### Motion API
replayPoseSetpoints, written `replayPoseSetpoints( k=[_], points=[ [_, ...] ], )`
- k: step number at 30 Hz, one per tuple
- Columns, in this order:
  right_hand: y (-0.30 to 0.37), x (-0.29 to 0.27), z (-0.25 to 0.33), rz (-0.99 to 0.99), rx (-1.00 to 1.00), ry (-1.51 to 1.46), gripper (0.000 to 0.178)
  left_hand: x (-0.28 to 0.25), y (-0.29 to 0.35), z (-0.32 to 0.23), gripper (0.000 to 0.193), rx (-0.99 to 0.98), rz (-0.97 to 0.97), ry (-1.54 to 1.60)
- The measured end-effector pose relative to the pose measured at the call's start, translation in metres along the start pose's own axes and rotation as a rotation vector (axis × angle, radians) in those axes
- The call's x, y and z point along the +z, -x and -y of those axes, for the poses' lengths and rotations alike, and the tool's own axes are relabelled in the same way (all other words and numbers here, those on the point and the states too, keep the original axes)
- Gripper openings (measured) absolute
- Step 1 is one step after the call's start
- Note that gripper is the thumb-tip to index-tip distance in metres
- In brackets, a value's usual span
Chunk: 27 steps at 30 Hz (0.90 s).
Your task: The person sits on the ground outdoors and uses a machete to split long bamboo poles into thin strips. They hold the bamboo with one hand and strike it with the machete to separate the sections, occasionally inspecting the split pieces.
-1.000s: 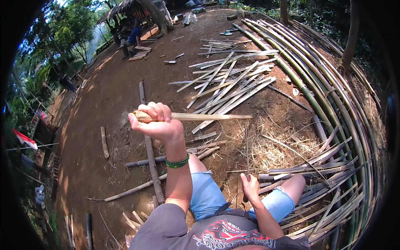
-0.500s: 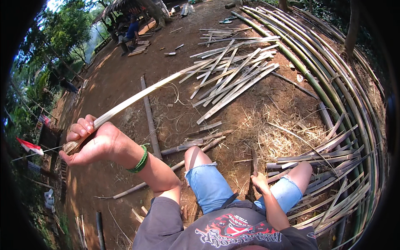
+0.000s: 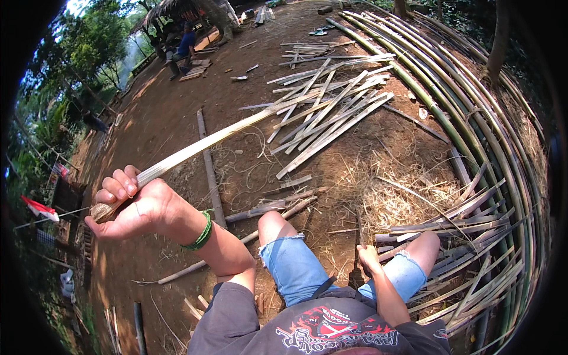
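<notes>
My left hand (image 3: 133, 204) is raised at the left, closed round the thick end of a long pale bamboo strip (image 3: 207, 141). From there the strip slants up to the right, its far part over a pile of split bamboo strips (image 3: 334, 112). A green band (image 3: 201, 234) circles my left wrist. Between my knees my right hand (image 3: 370, 259) grips a long knife, its narrow dark blade (image 3: 359, 228) pointing away from me and turned nearly edge-on. The handle is hidden in my fist.
Curly pale shavings (image 3: 408, 198) lie past the knife. Long bamboo poles (image 3: 467, 112) curve along the right, with more split strips (image 3: 461, 225) beside my knee. A pole (image 3: 211, 171) lies on the dirt ahead. A person in blue (image 3: 187, 44) sits far off.
My left hand and the strip have shifted only slightly. The knife blade now looks thinner, turned more edge-on, and my right hand stays nearly in place.
</notes>
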State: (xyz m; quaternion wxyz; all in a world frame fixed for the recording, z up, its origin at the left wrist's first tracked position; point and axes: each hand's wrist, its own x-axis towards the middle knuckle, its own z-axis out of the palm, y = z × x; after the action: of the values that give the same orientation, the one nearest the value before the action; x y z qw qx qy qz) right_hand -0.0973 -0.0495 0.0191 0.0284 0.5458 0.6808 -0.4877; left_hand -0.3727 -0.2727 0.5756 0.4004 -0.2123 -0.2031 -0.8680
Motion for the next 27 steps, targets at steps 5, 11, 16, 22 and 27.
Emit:
replayPoseSetpoints(
  k=[5,11,16,22,27],
  points=[
    [0.002,-0.002,-0.003,0.050,-0.035,-0.065,0.037,0.005,0.004,-0.007,0.049,0.082,0.087,0.028],
    [0.029,-0.019,0.025,0.045,0.033,0.001,0.050,0.008,0.005,-0.017,0.048,0.110,0.164,0.065],
    [0.020,-0.014,0.015,0.026,-0.008,0.001,0.048,0.004,0.015,-0.015,0.051,0.005,0.283,0.189],
    [0.007,-0.002,0.009,0.165,0.089,-0.030,0.051,-0.003,0.050,-0.001,0.051,-0.272,0.501,0.316],
    [0.009,-0.006,0.012,0.163,0.164,-0.471,0.050,-0.022,0.128,0.059,0.053,-0.552,0.453,0.302]
  ],
)
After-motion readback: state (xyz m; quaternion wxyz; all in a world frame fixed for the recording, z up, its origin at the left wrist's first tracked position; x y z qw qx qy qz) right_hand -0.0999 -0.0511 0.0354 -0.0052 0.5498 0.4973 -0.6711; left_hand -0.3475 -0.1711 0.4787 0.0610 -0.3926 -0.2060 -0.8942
